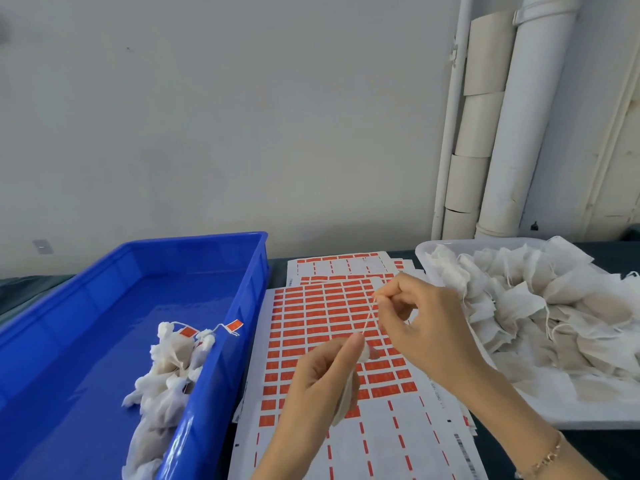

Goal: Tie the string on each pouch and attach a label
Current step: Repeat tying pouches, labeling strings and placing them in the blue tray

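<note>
My left hand [318, 379] grips a small white pouch [348, 393] by its gathered neck above the label sheet [322, 317]. My right hand [422, 320] pinches the pouch's string [370, 315] and holds it taut, up and to the right of the neck. The sheet carries rows of orange-red labels. Several tied pouches with labels [173, 362] lie in the blue bin [104, 271] on the left. A heap of untied pouches [540, 306] fills the white tray [540, 415] on the right.
More label sheets [346, 263] are stacked behind the top one on the dark tabletop [588, 448]. White pipes [526, 116] and cardboard tubes [474, 140] stand against the wall at the back right.
</note>
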`<state>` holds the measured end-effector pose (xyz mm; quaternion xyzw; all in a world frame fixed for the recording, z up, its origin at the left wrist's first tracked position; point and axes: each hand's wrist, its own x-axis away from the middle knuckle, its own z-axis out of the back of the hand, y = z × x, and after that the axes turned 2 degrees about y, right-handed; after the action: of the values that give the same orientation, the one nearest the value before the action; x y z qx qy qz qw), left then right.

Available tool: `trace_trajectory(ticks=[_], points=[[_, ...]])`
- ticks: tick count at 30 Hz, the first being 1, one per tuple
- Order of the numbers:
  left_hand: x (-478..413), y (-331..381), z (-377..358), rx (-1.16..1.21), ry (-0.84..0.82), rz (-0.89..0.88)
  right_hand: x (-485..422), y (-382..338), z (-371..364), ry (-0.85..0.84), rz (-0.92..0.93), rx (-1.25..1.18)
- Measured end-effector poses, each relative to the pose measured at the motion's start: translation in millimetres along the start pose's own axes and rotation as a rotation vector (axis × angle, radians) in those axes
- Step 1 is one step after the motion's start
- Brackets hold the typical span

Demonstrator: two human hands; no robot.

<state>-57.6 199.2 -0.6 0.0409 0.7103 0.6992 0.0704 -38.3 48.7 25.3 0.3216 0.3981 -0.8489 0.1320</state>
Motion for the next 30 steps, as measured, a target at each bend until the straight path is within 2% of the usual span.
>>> trace_trajectory(ticks=[2, 6, 11, 13, 15, 18, 30], points=[[-5, -2, 1, -0.054, -0.073, -0.013, -7, 0, 0, -0.056, -0.015, -0.072], [-20, -17, 7, -0.010, 0.055, -0.006, -14, 16, 3, -0.174, -0.178, -0.231], [-38, -72, 19, -0.005, 0.213, 0.133, 22, 74, -3, -0.503, -0.481, 0.003], [-40, -98, 23, -0.060, 0.275, 0.181, 43, 91, -6, -0.561, -0.643, 0.045], [-41, -116, 25, -0.072, 0.338, 0.214, 59, 99, -8, -0.545, -0.732, 0.047], [-43, -123, 26, -0.078, 0.399, 0.220, 69, 101, -12, -0.464, -0.758, 0.001], [-40, -136, 27, -0.035, 0.438, 0.177, 62, 107, -23, -0.221, -1.013, -0.171]])
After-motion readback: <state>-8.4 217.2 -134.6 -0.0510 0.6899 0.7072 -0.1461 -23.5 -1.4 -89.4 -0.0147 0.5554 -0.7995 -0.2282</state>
